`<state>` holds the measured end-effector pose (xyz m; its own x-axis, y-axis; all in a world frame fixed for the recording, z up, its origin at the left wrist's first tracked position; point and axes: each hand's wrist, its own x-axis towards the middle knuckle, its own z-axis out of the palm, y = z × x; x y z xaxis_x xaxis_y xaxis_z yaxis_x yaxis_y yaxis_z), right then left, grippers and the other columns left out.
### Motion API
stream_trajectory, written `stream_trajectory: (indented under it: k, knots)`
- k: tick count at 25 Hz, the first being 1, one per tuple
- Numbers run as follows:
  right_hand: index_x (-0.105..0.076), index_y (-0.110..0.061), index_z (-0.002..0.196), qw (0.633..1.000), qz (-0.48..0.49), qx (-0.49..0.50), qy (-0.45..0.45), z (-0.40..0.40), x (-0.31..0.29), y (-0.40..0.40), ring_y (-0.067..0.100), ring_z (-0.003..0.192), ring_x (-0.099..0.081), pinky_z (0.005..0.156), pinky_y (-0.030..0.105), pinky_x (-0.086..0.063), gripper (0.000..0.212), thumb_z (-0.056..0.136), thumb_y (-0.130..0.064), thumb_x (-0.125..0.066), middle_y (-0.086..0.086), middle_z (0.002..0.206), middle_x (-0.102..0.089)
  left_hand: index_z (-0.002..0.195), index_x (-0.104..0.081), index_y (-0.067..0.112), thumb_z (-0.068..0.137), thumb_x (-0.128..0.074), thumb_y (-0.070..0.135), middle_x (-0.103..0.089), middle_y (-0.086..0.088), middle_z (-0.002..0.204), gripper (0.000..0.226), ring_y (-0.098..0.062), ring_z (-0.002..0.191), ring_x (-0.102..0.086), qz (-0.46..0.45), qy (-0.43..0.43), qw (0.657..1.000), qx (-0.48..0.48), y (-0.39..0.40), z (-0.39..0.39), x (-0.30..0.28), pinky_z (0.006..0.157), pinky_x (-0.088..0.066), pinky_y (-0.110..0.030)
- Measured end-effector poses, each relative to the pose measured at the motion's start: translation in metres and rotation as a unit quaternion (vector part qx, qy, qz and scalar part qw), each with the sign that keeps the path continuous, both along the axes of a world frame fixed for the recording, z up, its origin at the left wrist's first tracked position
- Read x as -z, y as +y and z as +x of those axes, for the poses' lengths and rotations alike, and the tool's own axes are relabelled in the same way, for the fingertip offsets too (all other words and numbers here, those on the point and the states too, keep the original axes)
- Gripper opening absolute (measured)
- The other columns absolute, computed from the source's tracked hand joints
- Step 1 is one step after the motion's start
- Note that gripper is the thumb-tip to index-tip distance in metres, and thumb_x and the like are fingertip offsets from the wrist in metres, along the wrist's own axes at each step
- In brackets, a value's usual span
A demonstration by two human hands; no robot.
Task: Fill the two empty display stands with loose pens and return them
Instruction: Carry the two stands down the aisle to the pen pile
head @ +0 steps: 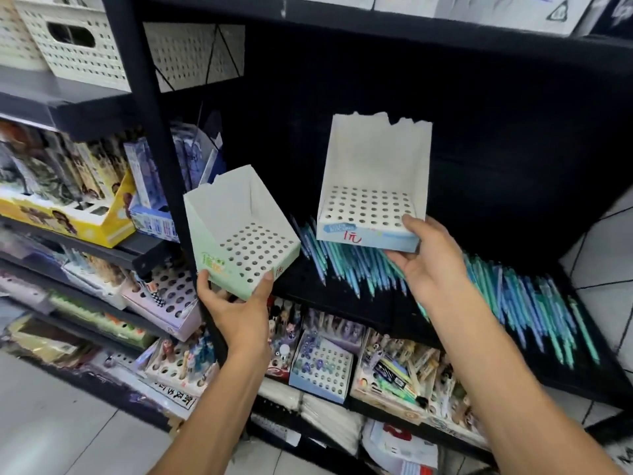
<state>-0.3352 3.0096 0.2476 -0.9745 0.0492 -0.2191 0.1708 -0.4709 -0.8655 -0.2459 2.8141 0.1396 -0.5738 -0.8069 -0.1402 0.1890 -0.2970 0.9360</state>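
Note:
Two empty cardboard display stands with perforated tops are held up in front of a black shelf. My left hand grips the green stand from below at its front corner, tilted left. My right hand holds the blue stand under its front right corner, thumb on the hole plate. Loose blue and teal pens lie piled on the shelf under the blue stand. More of these pens spread along the shelf to the right. No pens stand in either stand.
A black upright post separates this shelf from the left rack of boxed stationery. White perforated baskets sit at the top left. Below the shelf stand several filled pen displays. Pale floor tiles lie at the lower left.

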Motion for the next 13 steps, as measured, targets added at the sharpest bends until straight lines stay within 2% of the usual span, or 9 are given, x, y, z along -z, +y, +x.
stream_trajectory:
  k: [2, 6, 8, 13]
  knots:
    - [-0.047, -0.015, 0.136, 1.0, 0.016, -0.024, 0.006, -0.033, -0.004, -0.012, 0.023, 0.105, -0.066, 0.084, 0.042, -0.059, 0.049, 0.091, -0.005, -0.066, 0.009, 0.123, -0.064, 0.148, -0.023, 0.04, 0.077, -0.085, 0.015, -0.052, -0.001, 0.131, 0.097, -0.008, 0.106, -0.059, 0.008, -0.009, 0.999, -0.034, 0.009, -0.007, 0.001, 0.097, -0.052, -0.038]
    - [-0.042, -0.017, 0.14, 0.995, 0.042, -0.086, 0.01, -0.09, -0.003, -0.05, 0.021, 0.096, -0.065, 0.079, 0.038, -0.058, 0.055, 0.092, -0.003, -0.065, 0.009, 0.125, -0.061, 0.142, -0.024, 0.05, 0.075, -0.086, 0.022, -0.053, 0.0, 0.127, 0.096, -0.019, 0.108, -0.061, 0.014, -0.036, 0.996, -0.081, 0.017, -0.019, 0.002, 0.096, -0.053, -0.049]
    - [-0.043, -0.016, 0.139, 0.992, 0.058, -0.112, 0.005, -0.114, 0.0, -0.072, 0.025, 0.102, -0.065, 0.084, 0.041, -0.058, 0.053, 0.092, -0.002, -0.064, 0.011, 0.128, -0.061, 0.139, -0.024, 0.054, 0.073, -0.088, 0.024, -0.054, 0.0, 0.125, 0.097, -0.025, 0.11, -0.062, 0.015, -0.041, 0.995, -0.093, 0.019, -0.024, 0.003, 0.095, -0.053, -0.056]
    - [-0.047, -0.01, 0.134, 0.981, 0.08, -0.174, -0.01, -0.155, 0.011, -0.109, 0.032, 0.11, -0.063, 0.086, 0.041, -0.056, 0.04, 0.096, -0.004, -0.059, 0.016, 0.131, -0.06, 0.142, -0.021, 0.051, 0.074, -0.087, 0.023, -0.053, -0.003, 0.131, 0.099, -0.023, 0.113, -0.059, 0.009, -0.06, 0.992, -0.107, 0.019, -0.033, -0.001, 0.099, -0.051, -0.049]
